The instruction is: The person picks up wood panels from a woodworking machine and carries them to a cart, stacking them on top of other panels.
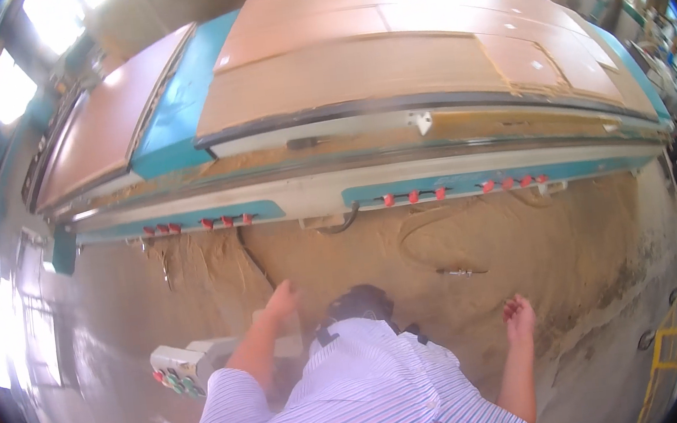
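Pinkish sheet [114, 112] is lying at far left on the long machine [312, 202], tilting in the fisheye bend; grey-white control box [179, 362] is standing below it, green and red buttons facing outward, probably for easy reach. Next, teal strip [183, 91] is separating that sheet from the wider stack. Red knobs [227, 221] are lining the machine's front, likely grouped there so someone standing can work them. Dark hose [254, 259] is hanging from under that front, probably because it's fixed there, its lower end meeting the left hand [282, 300]. Left fingers are folding inward; can't tell whether they're gripping the hose or just overlapping it in view. Wood-toned boards [348, 77] are lying flat, edge to edge, across the machine's middle, presumably so the bed is supporting them fully. Second hose's metal nozzle [462, 272] is resting on the brown, dusty-looking floor [343, 253], apart from both hands. Right hand [519, 314] is hovering beyond it, fingers loosely curling, nothing visible in them, maybe just balancing the stance. Yellow frame [663, 350] is standing at far right.
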Demonstrator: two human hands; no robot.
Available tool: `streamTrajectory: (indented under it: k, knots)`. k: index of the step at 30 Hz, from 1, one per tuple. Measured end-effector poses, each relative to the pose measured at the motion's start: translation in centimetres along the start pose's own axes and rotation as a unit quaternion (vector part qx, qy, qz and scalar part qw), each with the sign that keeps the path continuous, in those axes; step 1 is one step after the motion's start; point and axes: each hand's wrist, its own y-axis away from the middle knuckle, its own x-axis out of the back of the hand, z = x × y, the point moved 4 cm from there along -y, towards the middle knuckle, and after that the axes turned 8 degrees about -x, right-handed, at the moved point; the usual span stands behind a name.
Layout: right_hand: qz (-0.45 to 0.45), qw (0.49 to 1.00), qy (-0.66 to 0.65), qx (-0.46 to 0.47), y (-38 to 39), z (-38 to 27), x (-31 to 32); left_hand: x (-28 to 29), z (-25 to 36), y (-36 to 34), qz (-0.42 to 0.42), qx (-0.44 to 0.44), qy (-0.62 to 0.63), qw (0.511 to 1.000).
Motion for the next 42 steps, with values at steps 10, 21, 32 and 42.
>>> streamTrajectory:
  k: [10,21,32,42]
  knots:
    - [-0.171,0.931,0.239,0.216,-2.7,-8.8,-39.3,21.7,6.4,-20.3,0.305,-0.06,0.264,0.913]
    - [-0.044,0.683,0.574,0.449,-5.3,-13.4,-66.9,47.7,6.2,-50.6,0.43,-0.082,0.156,0.886]
    - [0.006,0.629,0.648,0.43,-8.1,-15.5,-70.8,55.0,1.2,-69.9,0.42,-0.035,-0.051,0.906]
    - [0.015,0.691,0.61,0.388,-8.5,-15.8,-68.0,55.8,3.4,-72.6,0.395,-0.004,0.129,0.909]
